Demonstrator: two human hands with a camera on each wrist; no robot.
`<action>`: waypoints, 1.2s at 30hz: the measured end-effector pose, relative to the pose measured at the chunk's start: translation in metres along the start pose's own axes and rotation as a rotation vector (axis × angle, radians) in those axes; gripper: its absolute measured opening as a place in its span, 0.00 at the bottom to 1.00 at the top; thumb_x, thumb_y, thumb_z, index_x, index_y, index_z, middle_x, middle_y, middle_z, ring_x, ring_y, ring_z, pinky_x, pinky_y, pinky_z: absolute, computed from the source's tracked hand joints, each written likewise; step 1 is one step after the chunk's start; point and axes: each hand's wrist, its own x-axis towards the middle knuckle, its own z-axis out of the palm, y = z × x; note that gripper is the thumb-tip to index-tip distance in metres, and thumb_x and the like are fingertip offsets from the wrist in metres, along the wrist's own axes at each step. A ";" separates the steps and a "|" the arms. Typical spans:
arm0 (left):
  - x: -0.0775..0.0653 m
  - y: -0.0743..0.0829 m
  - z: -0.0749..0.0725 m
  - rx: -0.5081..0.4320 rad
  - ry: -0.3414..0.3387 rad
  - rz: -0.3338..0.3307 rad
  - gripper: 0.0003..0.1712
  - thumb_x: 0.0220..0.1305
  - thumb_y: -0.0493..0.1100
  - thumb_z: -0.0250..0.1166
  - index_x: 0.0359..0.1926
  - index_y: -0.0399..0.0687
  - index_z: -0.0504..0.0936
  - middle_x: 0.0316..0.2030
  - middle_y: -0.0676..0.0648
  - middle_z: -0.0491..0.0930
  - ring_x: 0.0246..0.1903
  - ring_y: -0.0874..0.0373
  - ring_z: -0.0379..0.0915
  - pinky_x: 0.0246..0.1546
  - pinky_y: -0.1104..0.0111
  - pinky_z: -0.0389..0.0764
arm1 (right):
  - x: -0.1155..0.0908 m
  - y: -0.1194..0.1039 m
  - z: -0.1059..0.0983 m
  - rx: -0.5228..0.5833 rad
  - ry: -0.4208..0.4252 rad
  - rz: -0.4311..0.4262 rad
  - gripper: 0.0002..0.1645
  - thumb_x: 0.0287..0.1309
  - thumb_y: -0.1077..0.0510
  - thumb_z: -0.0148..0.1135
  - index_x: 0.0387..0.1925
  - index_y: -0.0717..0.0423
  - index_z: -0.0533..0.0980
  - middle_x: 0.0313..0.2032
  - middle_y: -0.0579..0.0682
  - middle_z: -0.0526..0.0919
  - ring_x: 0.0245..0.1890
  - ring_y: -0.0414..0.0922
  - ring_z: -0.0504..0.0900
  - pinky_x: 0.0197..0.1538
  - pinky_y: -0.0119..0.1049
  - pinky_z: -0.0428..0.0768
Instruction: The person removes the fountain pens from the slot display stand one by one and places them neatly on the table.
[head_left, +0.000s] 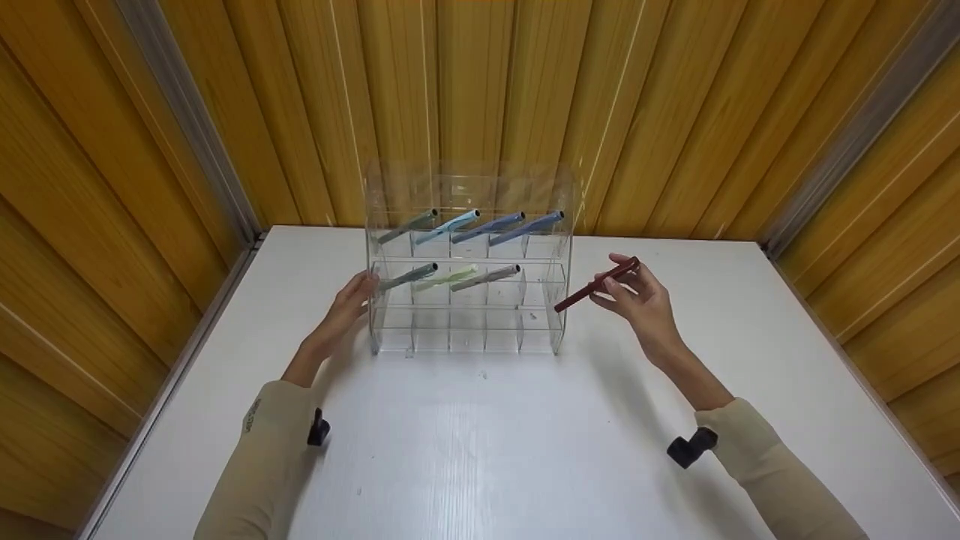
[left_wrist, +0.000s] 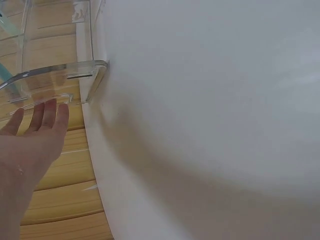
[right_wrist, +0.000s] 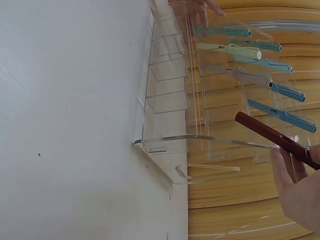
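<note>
A clear acrylic pen rack [head_left: 466, 339] with tiered compartments stands on the white table. My right hand [head_left: 643, 304] pinches a dark red pen [head_left: 585, 294] between thumb and fingers, tilted, its lower end overlapping the rack's right side in the head view. The right wrist view shows the same red pen [right_wrist: 267, 131] close by the rack's side panel. At the other side, my left hand [head_left: 349, 304] touches the rack's left panel; its fingers [left_wrist: 48, 114] look extended along that panel. A grey pen [head_left: 486, 277], a pale green pen [head_left: 448, 279] and a dark green pen [head_left: 409, 277] lean in the middle tier.
Several more pens fill the upper tier, among them a light blue pen [head_left: 448, 226] and a blue pen [head_left: 527, 228]. Behind the table [head_left: 450, 442] rises a yellow wood-look wall [head_left: 480, 97], with similar walls at both sides.
</note>
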 end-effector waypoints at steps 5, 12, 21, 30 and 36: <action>0.000 0.000 -0.001 -0.032 -0.016 -0.009 0.43 0.84 0.61 0.43 0.84 0.40 0.43 0.83 0.36 0.46 0.84 0.42 0.39 0.84 0.50 0.47 | -0.002 0.003 -0.009 -0.006 0.003 0.023 0.28 0.75 0.68 0.57 0.73 0.58 0.67 0.46 0.48 0.84 0.50 0.43 0.89 0.57 0.39 0.87; 0.002 -0.001 -0.001 -0.063 -0.011 -0.033 0.42 0.84 0.59 0.44 0.84 0.39 0.45 0.82 0.36 0.51 0.83 0.42 0.43 0.84 0.50 0.48 | -0.004 0.008 -0.019 -0.032 0.012 0.056 0.30 0.77 0.65 0.55 0.76 0.59 0.64 0.45 0.45 0.82 0.49 0.40 0.88 0.57 0.37 0.87; 0.003 -0.002 0.000 -0.042 -0.012 -0.029 0.42 0.83 0.62 0.44 0.84 0.43 0.46 0.82 0.37 0.51 0.83 0.42 0.43 0.83 0.48 0.49 | -0.007 0.013 -0.029 -0.075 0.055 0.081 0.30 0.77 0.61 0.58 0.75 0.59 0.65 0.44 0.46 0.82 0.44 0.39 0.87 0.53 0.35 0.88; 0.002 -0.003 0.001 -0.021 -0.010 -0.017 0.41 0.84 0.62 0.41 0.84 0.45 0.45 0.83 0.37 0.48 0.83 0.41 0.41 0.83 0.47 0.48 | -0.006 0.024 -0.035 -0.117 0.065 0.126 0.28 0.76 0.60 0.60 0.72 0.57 0.67 0.43 0.41 0.84 0.42 0.38 0.88 0.50 0.36 0.89; 0.002 -0.003 0.001 -0.007 0.001 -0.031 0.43 0.83 0.65 0.42 0.85 0.48 0.44 0.83 0.37 0.46 0.84 0.42 0.39 0.83 0.47 0.47 | -0.005 0.032 -0.036 -0.170 0.055 0.171 0.32 0.76 0.60 0.59 0.76 0.59 0.62 0.41 0.38 0.83 0.41 0.36 0.87 0.49 0.35 0.89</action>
